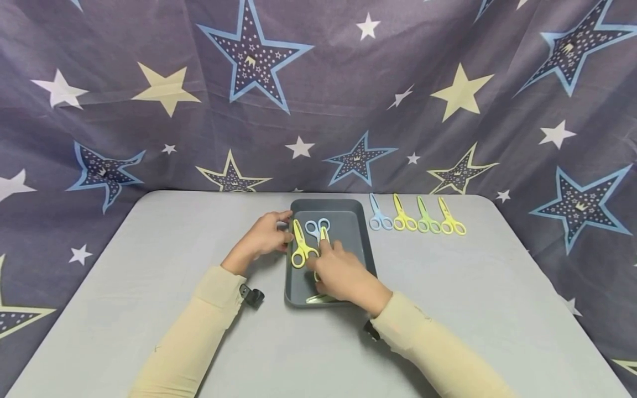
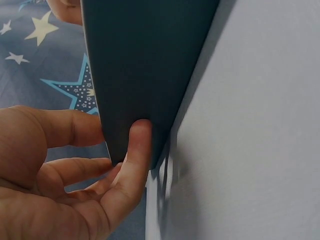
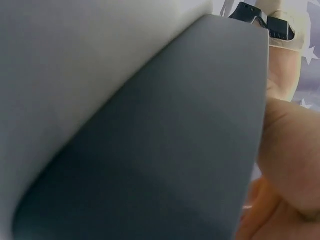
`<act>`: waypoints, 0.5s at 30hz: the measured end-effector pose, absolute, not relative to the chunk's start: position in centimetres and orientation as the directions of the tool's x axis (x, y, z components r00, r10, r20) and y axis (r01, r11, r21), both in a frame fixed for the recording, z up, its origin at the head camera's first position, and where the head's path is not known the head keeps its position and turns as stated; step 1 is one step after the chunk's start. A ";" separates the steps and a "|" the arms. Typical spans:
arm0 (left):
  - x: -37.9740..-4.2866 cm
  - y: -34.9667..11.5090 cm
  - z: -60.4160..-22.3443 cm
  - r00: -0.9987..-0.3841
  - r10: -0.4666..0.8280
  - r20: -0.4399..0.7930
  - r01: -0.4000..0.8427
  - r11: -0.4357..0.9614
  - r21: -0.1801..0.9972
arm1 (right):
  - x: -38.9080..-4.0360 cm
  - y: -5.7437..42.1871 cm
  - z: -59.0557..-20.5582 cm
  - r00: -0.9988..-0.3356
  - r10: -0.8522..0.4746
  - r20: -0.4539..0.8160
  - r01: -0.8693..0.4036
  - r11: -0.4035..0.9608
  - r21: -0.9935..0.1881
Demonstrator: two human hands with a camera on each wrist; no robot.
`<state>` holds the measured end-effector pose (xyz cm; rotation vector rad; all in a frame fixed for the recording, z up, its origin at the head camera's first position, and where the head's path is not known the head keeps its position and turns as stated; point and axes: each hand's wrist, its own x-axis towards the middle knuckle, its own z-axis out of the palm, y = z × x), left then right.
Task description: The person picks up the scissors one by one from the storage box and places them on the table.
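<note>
A dark grey tray [image 1: 355, 237] lies on the table, and my left hand [image 1: 266, 236] holds its left edge. In the left wrist view, fingertips [image 2: 140, 134] press the tray's outer wall while others reach its rim. My right hand [image 1: 345, 273] is over the tray, its fingers on yellow scissors [image 1: 324, 233] whose handles are mostly covered. Left of these lie other yellow scissors [image 1: 300, 243]. Behind the fingers are blue scissors [image 1: 317, 225], partly hidden. A green blade [image 1: 317, 299] shows near the tray's front edge. The right wrist view shows mainly the tray's wall [image 3: 165, 135].
To the right of the tray, a row along the table's back holds blue scissors [image 1: 378, 214], yellow scissors [image 1: 402, 214], green scissors [image 1: 426, 216] and another yellow pair [image 1: 450, 218]. A star-patterned cloth [image 1: 348, 110] hangs behind the pale table [image 1: 448, 287].
</note>
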<state>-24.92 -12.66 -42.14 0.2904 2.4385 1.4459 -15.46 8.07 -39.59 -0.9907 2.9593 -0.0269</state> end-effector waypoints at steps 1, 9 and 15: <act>-24.9 -12.7 -42.1 -0.937 0.317 -0.145 0.024 0.473 0.881 | -15.5 8.2 -39.6 -0.796 -0.605 -0.008 -0.605 0.796 -0.022; -25.0 -12.7 -42.1 -0.937 0.320 -0.141 0.030 0.474 0.880 | -15.5 9.5 -38.9 -0.798 -0.599 0.065 -0.597 0.800 0.048; -25.0 -12.7 -42.1 -0.938 0.319 -0.139 0.032 0.477 0.878 | -15.4 10.5 -38.2 -0.805 -0.584 0.106 -0.575 0.811 0.106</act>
